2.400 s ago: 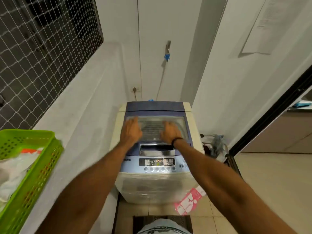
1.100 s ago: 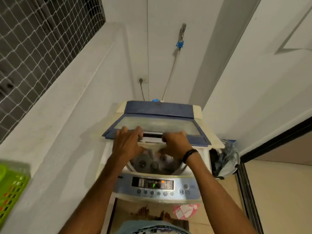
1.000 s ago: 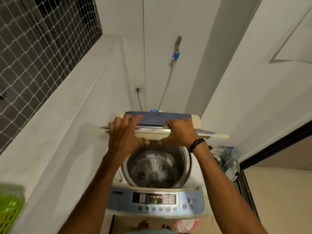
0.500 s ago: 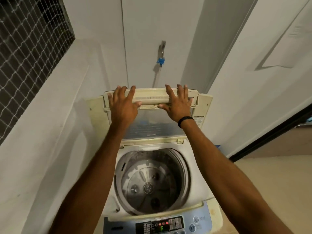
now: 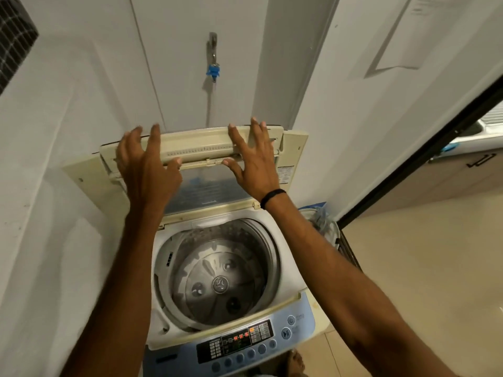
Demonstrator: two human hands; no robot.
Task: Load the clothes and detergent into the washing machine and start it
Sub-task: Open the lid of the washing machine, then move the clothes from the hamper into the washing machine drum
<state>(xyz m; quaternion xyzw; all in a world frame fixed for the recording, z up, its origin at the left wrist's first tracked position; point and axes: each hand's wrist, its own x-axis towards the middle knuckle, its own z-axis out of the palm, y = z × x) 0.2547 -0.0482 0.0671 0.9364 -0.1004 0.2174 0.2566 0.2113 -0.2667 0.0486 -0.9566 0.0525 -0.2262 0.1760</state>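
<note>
The top-loading washing machine [image 5: 296,300] stands below me with its cream folding lid [image 5: 201,148] raised upright against the back. The steel drum [image 5: 217,281] is bare; no clothes or detergent are in view. My left hand [image 5: 147,170] and my right hand [image 5: 253,164] rest flat against the folded lid, fingers spread, thumbs at the fold line. My right wrist wears a black band. The blue control panel [image 5: 239,341] at the front shows lit red and orange indicators.
A tap with a blue fitting [image 5: 213,69] and hose hangs on the wall behind the machine. A white ledge wall [image 5: 54,159] runs close along the left. Grey cloth in a container [image 5: 324,221] sits to the right, beside a black door frame [image 5: 408,164].
Both hands lifted the lid from flat on the machine to folded upright at the back, exposing the drum. Since half a second ago the fingers have spread wider on it. The green basket left the view.
</note>
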